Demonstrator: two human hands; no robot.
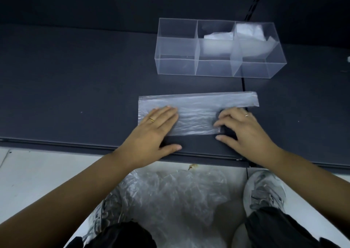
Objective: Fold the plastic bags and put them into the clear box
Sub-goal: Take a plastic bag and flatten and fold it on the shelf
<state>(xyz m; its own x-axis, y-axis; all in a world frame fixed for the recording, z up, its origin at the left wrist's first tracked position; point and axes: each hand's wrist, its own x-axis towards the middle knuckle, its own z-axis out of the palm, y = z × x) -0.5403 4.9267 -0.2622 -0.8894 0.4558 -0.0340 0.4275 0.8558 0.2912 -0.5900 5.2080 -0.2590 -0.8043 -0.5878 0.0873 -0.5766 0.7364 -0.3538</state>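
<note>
Dark tabletop (75, 87): left hand (155, 128) flat, pressing plastic bag (197, 113); right hand (244, 130) curled at its right end, grip unclear.

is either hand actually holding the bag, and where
Left hand only presses flat on the plastic bag, left end. Right hand: curled fingertips meet its lower right edge, thumb off it; a grip there cannot be told.

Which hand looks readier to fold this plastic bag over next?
Probably the right hand: its fingers curl at the right-hand edge of the plastic bag, ready to lift it. The left hand lies flat on the other end, pinning it down.
</note>
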